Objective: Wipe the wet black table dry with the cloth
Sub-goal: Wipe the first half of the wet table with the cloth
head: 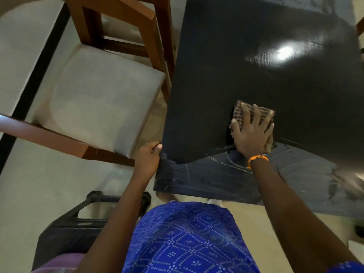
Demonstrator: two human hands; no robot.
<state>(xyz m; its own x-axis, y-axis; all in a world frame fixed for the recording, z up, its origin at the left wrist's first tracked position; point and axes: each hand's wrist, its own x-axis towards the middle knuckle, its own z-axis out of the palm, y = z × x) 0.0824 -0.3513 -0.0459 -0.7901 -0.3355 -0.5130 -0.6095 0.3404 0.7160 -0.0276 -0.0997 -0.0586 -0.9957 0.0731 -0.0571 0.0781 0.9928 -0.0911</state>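
The black table (246, 66) fills the right half of the head view. Its middle looks dark and matte, while the near strip and far edge show wet streaks and droplets. A folded brown checked cloth (265, 113) lies on the table near the front. My right hand (251, 133) presses flat on the cloth with fingers spread, an orange band on the wrist. My left hand (147, 158) grips the table's left edge near the front corner, fingers curled round it.
A wooden chair (102, 91) with a pale cushioned seat stands close to the table's left side. A black plastic stool or crate (74, 229) sits on the light floor by my left leg. A lamp reflection glares on the table's far right.
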